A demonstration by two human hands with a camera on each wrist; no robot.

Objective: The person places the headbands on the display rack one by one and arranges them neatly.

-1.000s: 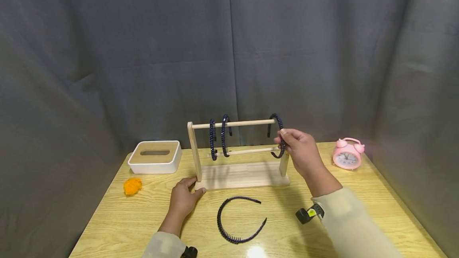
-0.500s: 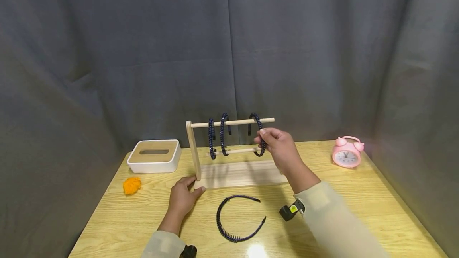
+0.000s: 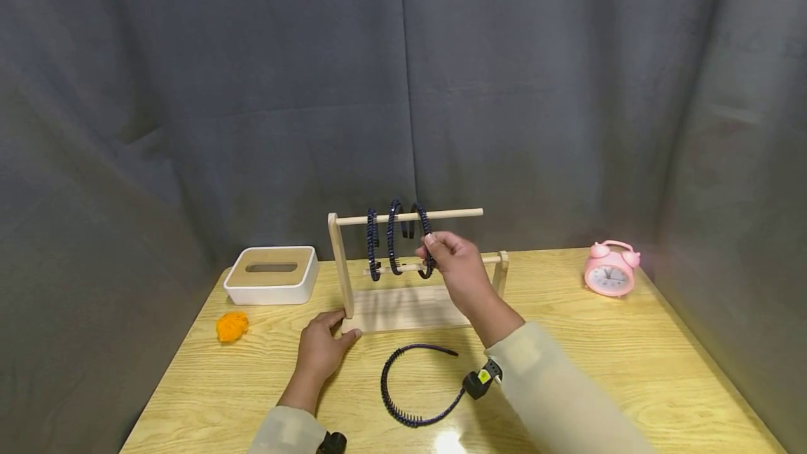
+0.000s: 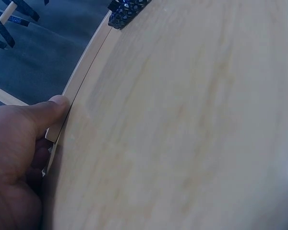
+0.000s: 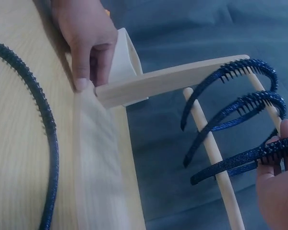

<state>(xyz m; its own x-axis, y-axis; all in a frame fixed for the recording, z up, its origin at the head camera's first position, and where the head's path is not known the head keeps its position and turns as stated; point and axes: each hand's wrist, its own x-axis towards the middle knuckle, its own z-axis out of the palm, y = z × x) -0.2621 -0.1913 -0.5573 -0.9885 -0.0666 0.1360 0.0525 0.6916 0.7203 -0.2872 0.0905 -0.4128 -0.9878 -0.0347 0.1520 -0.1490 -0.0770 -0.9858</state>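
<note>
My right hand (image 3: 463,272) pinches a dark blue toothed headband (image 3: 426,223) between thumb and fingers. That headband loops over the upper rod of a wooden rack (image 3: 391,310), and its lower end is by the lower rod. To its left hang two more such headbands, one nearer the rack's post (image 3: 372,251) and one in the middle (image 3: 391,238). My left hand (image 3: 320,350) grips the left front corner of the rack's base, its thumb on the front edge. Another headband (image 3: 414,423) lies on the table in front of the rack.
A white tissue box (image 3: 271,294) with a wooden top stands at the back left, with an orange fluffy ball (image 3: 232,326) in front of it. At the right is a pink alarm clock (image 3: 610,277). Grey curtains (image 3: 403,90) surround the table.
My right hand has slid the held headband leftward along the rack's upper rod, from its right end to close beside the other two. My left hand has stayed in place.
</note>
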